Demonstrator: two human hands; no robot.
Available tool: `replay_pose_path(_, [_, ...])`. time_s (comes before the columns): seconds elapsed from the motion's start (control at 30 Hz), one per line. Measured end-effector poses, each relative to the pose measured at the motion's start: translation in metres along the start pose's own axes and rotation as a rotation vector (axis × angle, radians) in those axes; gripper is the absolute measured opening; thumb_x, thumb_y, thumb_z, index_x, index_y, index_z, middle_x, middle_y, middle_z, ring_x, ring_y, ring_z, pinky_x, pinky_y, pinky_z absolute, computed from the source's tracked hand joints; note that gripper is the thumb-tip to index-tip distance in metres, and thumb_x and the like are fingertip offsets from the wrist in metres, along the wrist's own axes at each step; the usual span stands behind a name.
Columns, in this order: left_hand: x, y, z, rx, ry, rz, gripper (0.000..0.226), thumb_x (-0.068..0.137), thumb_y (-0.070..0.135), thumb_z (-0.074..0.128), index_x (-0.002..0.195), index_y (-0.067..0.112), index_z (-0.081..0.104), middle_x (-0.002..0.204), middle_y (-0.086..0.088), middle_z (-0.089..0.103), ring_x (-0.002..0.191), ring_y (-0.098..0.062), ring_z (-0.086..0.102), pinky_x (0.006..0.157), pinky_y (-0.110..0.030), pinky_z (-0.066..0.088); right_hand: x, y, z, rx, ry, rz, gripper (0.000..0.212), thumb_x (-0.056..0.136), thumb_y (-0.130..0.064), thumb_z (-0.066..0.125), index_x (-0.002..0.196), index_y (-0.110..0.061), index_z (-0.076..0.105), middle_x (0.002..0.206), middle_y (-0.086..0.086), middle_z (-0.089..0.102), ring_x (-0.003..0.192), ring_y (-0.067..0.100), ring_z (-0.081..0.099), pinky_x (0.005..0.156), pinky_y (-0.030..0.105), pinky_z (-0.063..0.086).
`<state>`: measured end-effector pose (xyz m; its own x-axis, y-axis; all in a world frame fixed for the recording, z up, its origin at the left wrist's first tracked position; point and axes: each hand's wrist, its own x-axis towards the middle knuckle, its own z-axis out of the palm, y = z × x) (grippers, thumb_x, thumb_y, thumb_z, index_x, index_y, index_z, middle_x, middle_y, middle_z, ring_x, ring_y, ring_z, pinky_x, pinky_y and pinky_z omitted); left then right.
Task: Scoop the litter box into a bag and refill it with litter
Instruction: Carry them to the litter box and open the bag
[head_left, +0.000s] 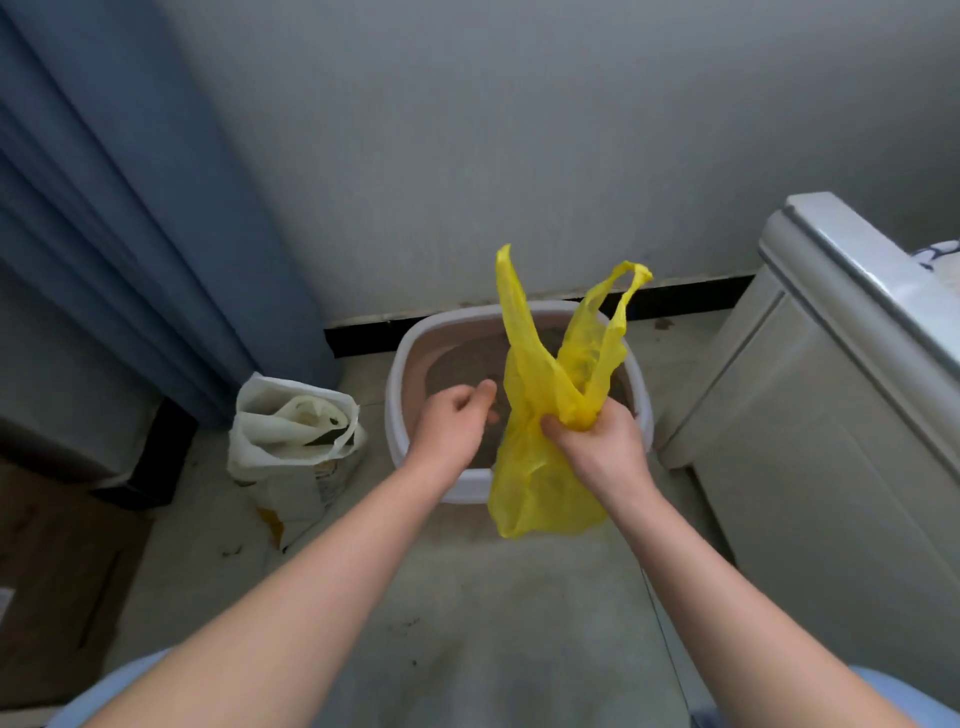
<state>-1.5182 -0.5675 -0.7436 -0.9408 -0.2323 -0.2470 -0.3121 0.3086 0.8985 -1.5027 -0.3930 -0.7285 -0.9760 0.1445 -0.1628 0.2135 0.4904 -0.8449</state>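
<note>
The right hand (597, 441) grips the yellow bag (540, 467) over the litter box (397, 410) of grey litter (462, 366), left hand (452, 421) loosely curled, empty.

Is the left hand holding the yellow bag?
No, the right hand grips the yellow bag at its neck; the left hand holds nothing.

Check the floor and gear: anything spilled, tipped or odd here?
Minor only. Dark crumbs dot the floor beside the white sack and nearer the camera, likely stray litter. The sack slumps but stands. The right hand grips the yellow bag by its bunched neck, so its mouth is shut.
</note>
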Motion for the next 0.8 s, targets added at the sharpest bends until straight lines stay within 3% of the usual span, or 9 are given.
replay_pose_path(0.1, [-0.021, 0.008, -0.019, -0.073, -0.035, -0.024, 0.034, 0.099, 0.045, 0.054, 0.083, 0.020, 0.071, 0.078, 0.000, 0.074, 0.071, -0.019, 0.066, 0.071, -0.034, 0.051, -0.011, -0.009, 0.004, -0.037, -0.051, -0.023, 0.031, 0.077, -0.035, 0.075, 0.105, -0.026, 0.066, 0.100, -0.001, 0.073, 0.097, 0.027, 0.067, 0.083, 0.041, 0.055])
replay_pose_path(0.17, [-0.031, 0.014, -0.028, -0.076, -0.127, -0.084, 0.034, 0.100, 0.050, 0.049, 0.092, 0.022, 0.067, 0.088, -0.005, 0.074, 0.074, -0.018, 0.066, 0.069, -0.031, 0.048, -0.015, -0.013, 0.011, -0.069, -0.105, -0.031, 0.038, 0.074, -0.038, 0.076, 0.106, -0.025, 0.060, 0.097, -0.004, 0.070, 0.093, 0.024, 0.066, 0.081, 0.042, 0.054])
replay_pose_path(0.27, [-0.041, 0.030, -0.030, -0.133, -0.252, -0.231, 0.045, 0.095, 0.064, 0.045, 0.105, 0.024, 0.063, 0.097, -0.005, 0.074, 0.089, -0.022, 0.069, 0.079, -0.036, 0.053, -0.019, -0.017, 0.024, -0.057, -0.173, -0.056, 0.040, 0.071, -0.036, 0.077, 0.104, -0.025, 0.057, 0.092, -0.008, 0.068, 0.088, 0.018, 0.066, 0.079, 0.043, 0.055])
replay_pose_path(0.33, [-0.042, 0.035, -0.026, -0.133, -0.248, -0.246, 0.053, 0.089, 0.072, 0.049, 0.112, 0.026, 0.062, 0.102, -0.001, 0.073, 0.092, -0.018, 0.070, 0.086, -0.041, 0.053, -0.021, -0.017, 0.028, 0.019, -0.219, -0.075, 0.040, 0.070, -0.035, 0.077, 0.106, -0.026, 0.062, 0.093, -0.008, 0.072, 0.089, 0.012, 0.068, 0.081, 0.042, 0.056])
replay_pose_path(0.47, [-0.048, 0.036, -0.025, -0.164, -0.208, -0.242, 0.085, 0.062, 0.090, 0.057, 0.123, 0.032, 0.058, 0.109, 0.008, 0.073, 0.098, -0.013, 0.070, 0.084, -0.037, 0.052, -0.019, -0.017, 0.024, 0.042, -0.346, -0.096, 0.028, 0.072, -0.039, 0.076, 0.095, -0.023, 0.071, 0.088, -0.002, 0.075, 0.085, 0.018, 0.071, 0.081, 0.049, 0.056])
replay_pose_path(0.57, [-0.046, 0.033, -0.019, -0.199, -0.110, -0.218, 0.048, 0.086, 0.067, 0.060, 0.114, 0.028, 0.067, 0.103, 0.009, 0.075, 0.096, -0.014, 0.070, 0.072, -0.029, 0.048, -0.015, -0.017, 0.016, 0.078, -0.396, -0.087, 0.016, 0.083, -0.037, 0.075, 0.095, -0.027, 0.074, 0.092, -0.007, 0.076, 0.089, 0.013, 0.071, 0.087, 0.048, 0.056])
replay_pose_path(0.63, [-0.041, 0.028, -0.017, -0.183, -0.007, -0.194, 0.029, 0.095, 0.045, 0.059, 0.102, 0.019, 0.072, 0.093, 0.003, 0.077, 0.090, -0.019, 0.073, 0.074, -0.031, 0.052, -0.012, -0.017, 0.012, 0.102, -0.394, -0.058, 0.024, 0.084, -0.048, 0.072, 0.096, -0.027, 0.075, 0.094, -0.006, 0.077, 0.090, 0.014, 0.072, 0.089, 0.049, 0.055])
replay_pose_path(0.73, [-0.036, 0.020, -0.023, -0.121, 0.105, -0.152, 0.017, 0.090, 0.028, 0.061, 0.095, 0.016, 0.072, 0.084, -0.001, 0.077, 0.081, -0.024, 0.074, 0.078, -0.039, 0.060, -0.004, -0.017, 0.008, 0.136, -0.303, 0.007, 0.053, 0.074, -0.064, 0.066, 0.094, -0.015, 0.074, 0.094, 0.008, 0.075, 0.090, 0.027, 0.072, 0.087, 0.056, 0.054])
replay_pose_path(0.8, [-0.034, 0.019, -0.027, -0.124, 0.136, -0.140, 0.013, 0.088, 0.018, 0.063, 0.096, 0.016, 0.073, 0.085, -0.002, 0.076, 0.081, -0.025, 0.073, 0.075, -0.037, 0.061, -0.001, -0.016, 0.005, 0.174, -0.244, 0.030, 0.048, 0.075, -0.061, 0.069, 0.098, -0.019, 0.073, 0.096, 0.002, 0.076, 0.092, 0.022, 0.071, 0.090, 0.054, 0.055])
